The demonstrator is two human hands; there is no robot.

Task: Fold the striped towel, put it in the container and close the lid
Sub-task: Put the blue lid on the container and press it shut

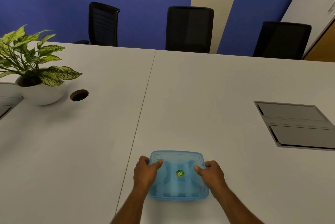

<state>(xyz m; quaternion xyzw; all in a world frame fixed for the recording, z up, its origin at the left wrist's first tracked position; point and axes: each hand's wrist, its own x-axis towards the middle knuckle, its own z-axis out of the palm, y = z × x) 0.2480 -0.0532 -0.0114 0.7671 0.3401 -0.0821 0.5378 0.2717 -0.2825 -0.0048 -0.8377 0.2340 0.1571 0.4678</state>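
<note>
From the head camera: my left hand [145, 171] and right hand [211, 172] clamp the blue container [178, 193] by its sides, thumbs on the lid [178, 160]. Closing step, I judge (towel hidden inside?); next, press the rim.

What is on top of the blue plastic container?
A translucent blue lid with a round green sticker covers it; the left hand and right hand grip its sides, thumbs on top. The contents are too blurred to identify.

Both hands [178, 173] grip the lidded container [178, 183].
</note>
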